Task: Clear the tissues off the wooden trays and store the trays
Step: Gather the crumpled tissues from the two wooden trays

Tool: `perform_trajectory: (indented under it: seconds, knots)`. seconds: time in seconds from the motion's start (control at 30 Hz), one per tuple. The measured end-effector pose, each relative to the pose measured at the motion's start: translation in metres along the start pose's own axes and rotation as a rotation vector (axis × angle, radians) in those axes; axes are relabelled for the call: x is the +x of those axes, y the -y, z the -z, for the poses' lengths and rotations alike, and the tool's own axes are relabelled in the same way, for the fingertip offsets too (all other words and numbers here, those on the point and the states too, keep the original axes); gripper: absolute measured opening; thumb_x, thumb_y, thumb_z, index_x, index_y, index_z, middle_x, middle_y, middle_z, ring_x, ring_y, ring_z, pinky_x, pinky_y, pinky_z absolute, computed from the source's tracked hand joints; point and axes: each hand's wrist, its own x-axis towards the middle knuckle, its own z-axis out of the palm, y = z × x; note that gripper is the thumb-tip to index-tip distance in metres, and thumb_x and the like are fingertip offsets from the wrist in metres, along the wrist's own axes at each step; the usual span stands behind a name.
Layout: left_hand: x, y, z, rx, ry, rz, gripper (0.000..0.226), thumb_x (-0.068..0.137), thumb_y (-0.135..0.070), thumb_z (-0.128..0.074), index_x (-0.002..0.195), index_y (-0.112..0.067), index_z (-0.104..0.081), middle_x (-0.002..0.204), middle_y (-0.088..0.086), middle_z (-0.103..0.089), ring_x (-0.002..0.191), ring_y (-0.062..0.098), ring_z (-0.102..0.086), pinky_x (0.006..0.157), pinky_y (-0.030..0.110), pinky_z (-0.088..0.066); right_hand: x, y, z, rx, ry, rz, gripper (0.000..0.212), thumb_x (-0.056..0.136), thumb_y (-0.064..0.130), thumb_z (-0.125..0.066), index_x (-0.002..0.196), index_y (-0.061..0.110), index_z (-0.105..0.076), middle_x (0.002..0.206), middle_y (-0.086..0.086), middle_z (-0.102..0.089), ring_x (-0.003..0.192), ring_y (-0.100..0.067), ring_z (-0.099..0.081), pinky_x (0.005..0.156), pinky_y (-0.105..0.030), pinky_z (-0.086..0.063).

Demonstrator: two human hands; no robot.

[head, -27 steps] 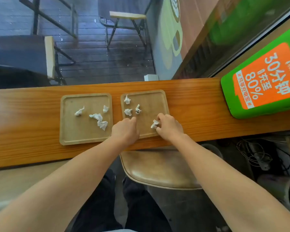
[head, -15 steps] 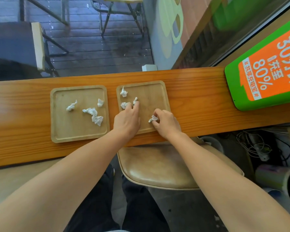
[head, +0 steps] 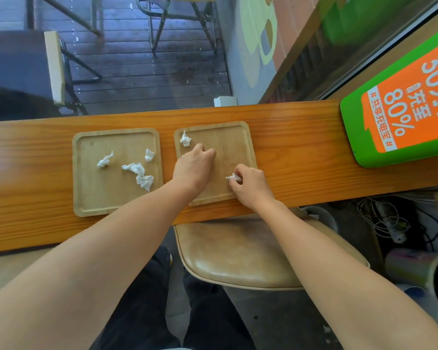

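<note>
Both hands are down on the right-hand wooden tray (head: 240,137). Her or his left hand (head: 194,170) is curled knuckles-up over the tray's left half, fingers bent onto the wood; whatever lies under them is hidden, so I cannot tell whether it grips anything. The right hand (head: 252,188) sits at the tray's near right corner, fingertips pinched on a small crumpled tissue (head: 233,177). One more white wad (head: 185,140) lies loose near that tray's far left corner.

Just beside it, apart by a narrow strip of bare wood, is the left-hand wooden tray (head: 86,188). Four scraps of tissue rest on it: one (head: 105,160) toward its middle left, one (head: 149,155) by its right rim, and two larger ones (head: 135,168) (head: 145,181) touching each other toward its near right.

Both trays lie flat on a long, narrow, orange-brown tabletop (head: 296,152) that runs left to right, its grain glossy. At the tabletop's right end stands a green unit with an orange panel of white characters (head: 400,107). A tan padded stool (head: 238,256) is tucked under the near edge, and the person's dark trousers (head: 142,309) show below. Cables and a power strip (head: 390,223) lie on the floor at the right. Beyond the far edge, through glass, is a dark slatted deck (head: 142,72) with folding chairs (head: 182,18).
</note>
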Motion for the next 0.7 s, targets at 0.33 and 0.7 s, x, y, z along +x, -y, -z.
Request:
perform_trajectory:
  seconds: [0.33,0.7]
  knots:
    - [-0.043,-0.003,0.014,-0.109,0.084,0.042,0.029,0.095,-0.008,-0.046,0.12,-0.007,-0.059,0.122,0.014,-0.052,0.093,0.035,-0.061,0.077,0.045,-0.054,-0.016,0.004,0.011,0.151,0.064,-0.123,0.018,0.093,0.022,-0.049,0.094,0.017,-0.066,0.093,-0.003,-0.064,0.084,-0.02,-0.058,0.056,-0.021,-0.04]
    - [-0.09,0.035,0.066,-0.19,0.056,0.12,0.012,0.089,-0.004,-0.044,0.085,-0.016,-0.047,0.09,0.006,-0.047,0.077,0.031,-0.053,0.07,0.044,-0.05,-0.029,0.079,0.018,0.138,0.124,-0.13,0.019,0.086,0.006,-0.036,0.073,0.015,-0.048,0.097,-0.007,-0.051,0.075,-0.019,-0.045,0.06,-0.03,-0.035]
